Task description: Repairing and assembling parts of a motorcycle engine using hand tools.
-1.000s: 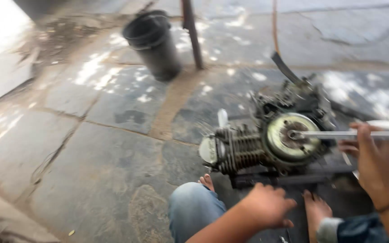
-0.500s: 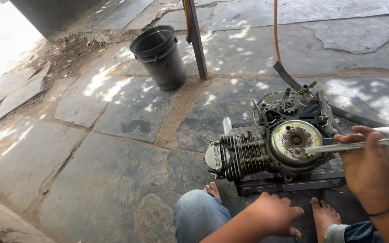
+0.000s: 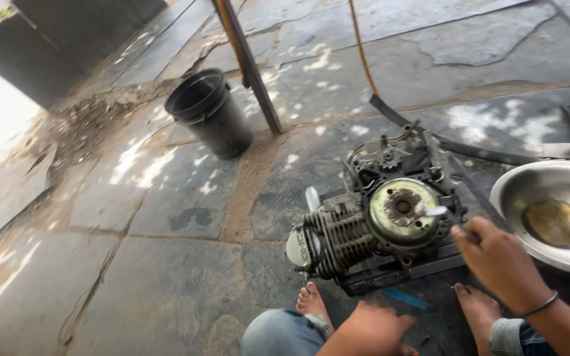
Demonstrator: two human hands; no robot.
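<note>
A grimy motorcycle engine (image 3: pixel 338 240) with cooling fins and a round rotor (image 3: pixel 400 209) sits on the stone floor in front of me. My right hand (image 3: pixel 496 260), with a dark band at the wrist, grips a thin metal tool (image 3: pixel 435 211) whose pale tip lies on the rotor's face. My left hand (image 3: pixel 371 329) rests low on my jeans-clad knee (image 3: pixel 278 333), fingers curled with nothing seen in them. My bare feet (image 3: pixel 311 303) are planted just below the engine.
A steel bowl (image 3: pixel 529 191) with brownish liquid stands right of the engine. At the back left are a black bucket (image 3: pixel 209 115), a leaning metal pole (image 3: pixel 249 66) and an orange hose (image 3: pixel 361 46). A small blue strip (image 3: pixel 410 300) lies between my feet.
My right hand has dropped lower and closer to me, so only the tool's tip meets the rotor. The view has shifted, bringing the steel bowl into sight. The left hand has barely moved.
</note>
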